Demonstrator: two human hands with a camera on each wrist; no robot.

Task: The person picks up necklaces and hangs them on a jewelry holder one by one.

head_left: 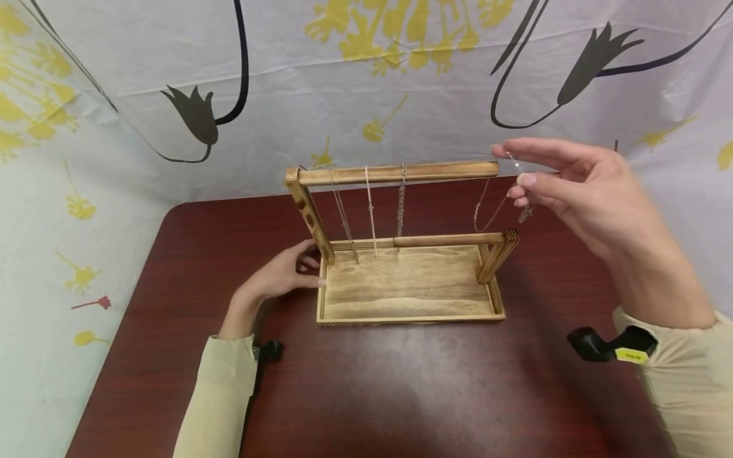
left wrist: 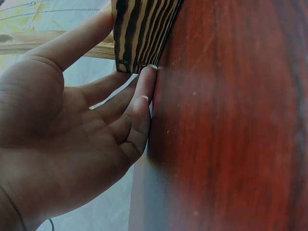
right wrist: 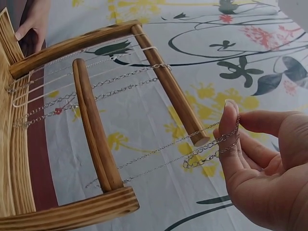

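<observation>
A wooden jewelry stand has a tray base, an upper bar with a free right end and a lower bar. At the tray's left end my left hand grips the edge, thumb on the rim and fingers curled by the bottom corner. Beside the upper bar's free end, my right hand pinches a thin silver chain necklace. The necklace's loop hangs down beside the bar end, with small links dangling below the fingers. Whether it rests on the bar, I cannot tell.
Three necklaces hang from the upper bar: a thin chain, a pale one and a thicker chain. The stand sits on a dark red table. Behind it hangs a flower-printed cloth.
</observation>
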